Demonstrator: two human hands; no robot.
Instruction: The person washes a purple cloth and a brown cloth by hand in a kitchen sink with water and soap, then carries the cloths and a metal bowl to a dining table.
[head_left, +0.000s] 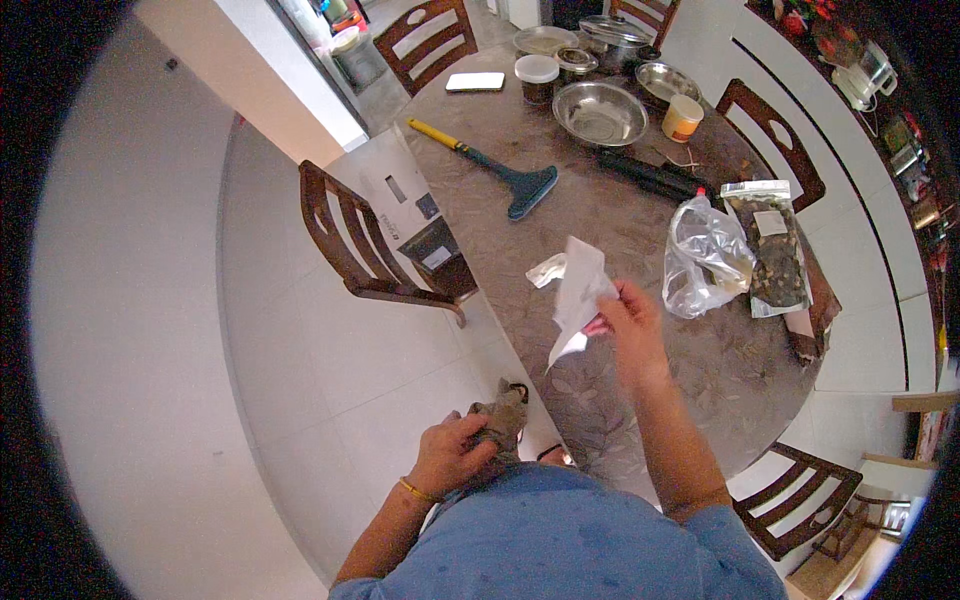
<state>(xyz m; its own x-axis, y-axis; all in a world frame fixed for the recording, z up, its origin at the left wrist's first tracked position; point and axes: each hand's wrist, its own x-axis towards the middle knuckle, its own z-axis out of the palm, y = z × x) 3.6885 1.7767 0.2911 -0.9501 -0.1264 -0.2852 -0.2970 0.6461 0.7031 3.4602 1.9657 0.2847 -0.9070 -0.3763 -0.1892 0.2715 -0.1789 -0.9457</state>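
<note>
My right hand (634, 326) grips a white sheet of paper or tissue (583, 289) over the table, with something pink partly hidden at its fingers. A small crumpled white piece (547, 270) lies on the table just left of the sheet. Close to my body, off the table's edge, my left hand (457, 450) is closed on a greyish-brown cloth (506, 412). Farther up the table lies a brush (517, 184) with a yellow and dark teal handle. A clear plastic bag (705, 259) rests to the right of my right hand, beside a pouch of dark dried food (776, 259).
The round table (600, 405) carries a metal bowl (600, 114), lidded pots, a jar with a white lid (537, 79), an orange and white tub (682, 118), a black folded object (652, 176) and a phone (475, 82). Wooden chairs (367, 255) and a cardboard box (405, 187) stand around it.
</note>
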